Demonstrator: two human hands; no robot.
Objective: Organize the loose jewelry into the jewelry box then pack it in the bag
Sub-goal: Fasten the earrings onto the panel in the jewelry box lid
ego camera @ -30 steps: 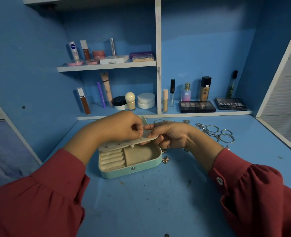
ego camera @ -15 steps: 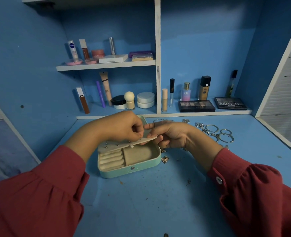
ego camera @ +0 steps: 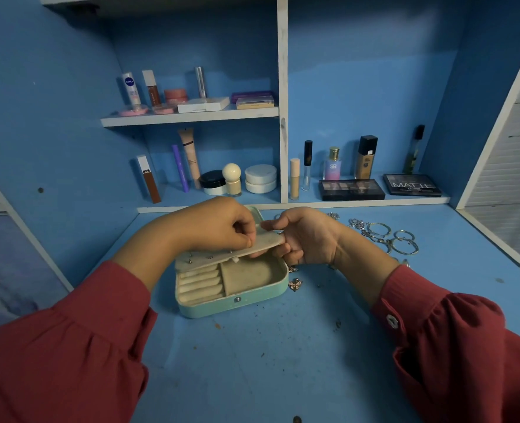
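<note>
A mint-green jewelry box (ego camera: 237, 303) lies open on the blue desk, showing cream ring rolls and an empty compartment. A cream earring panel (ego camera: 222, 256) with small studs hangs over the box. My right hand (ego camera: 307, 236) holds that panel's right end from below, thumb on top. My left hand (ego camera: 222, 224) pinches something small at the panel's top; what it is stays hidden. A butterfly-shaped earring (ego camera: 295, 284) lies just right of the box. Silver bangles and chains (ego camera: 387, 236) are spread at the back right. No bag is visible.
Cosmetics fill the shelves behind: tubes, jars (ego camera: 260, 178), bottles and two eyeshadow palettes (ego camera: 352, 189). A white raised ledge (ego camera: 493, 239) borders the desk on the right. Small dark specks dot the desk surface (ego camera: 252, 361) in front of the box.
Both hands and the panel stay almost still; the fingers shift only slightly at the panel's top edge.
</note>
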